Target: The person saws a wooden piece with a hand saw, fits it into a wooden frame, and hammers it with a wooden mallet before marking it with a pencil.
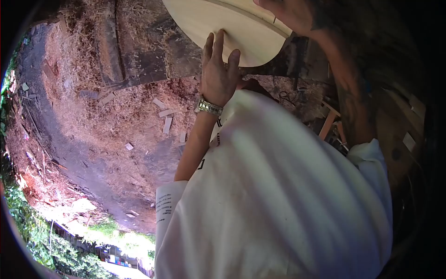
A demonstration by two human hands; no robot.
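Observation:
A pale wooden board [255,51] with a rounded edge lies on a dark work surface at the top of the head view. A long straight ridge or strip crosses its upper part. My left hand [219,76], with a metal watch at the wrist, rests its fingertips on the board's face, fingers apart and holding nothing. Over the straight strip on the right is my right hand [297,16], its fingers bent and partly cut off by the frame's top edge. A thin dark tip shows just under it; what it belongs to cannot be made out.
The dark bench [153,51] carries shavings and a long bark-edged timber strip [111,42]. Several wood offcuts [167,124] lie on the sawdust-covered ground. Slats [328,123] stand at the right, by my white shirt [278,186]. Greenery [69,255] shows lower left.

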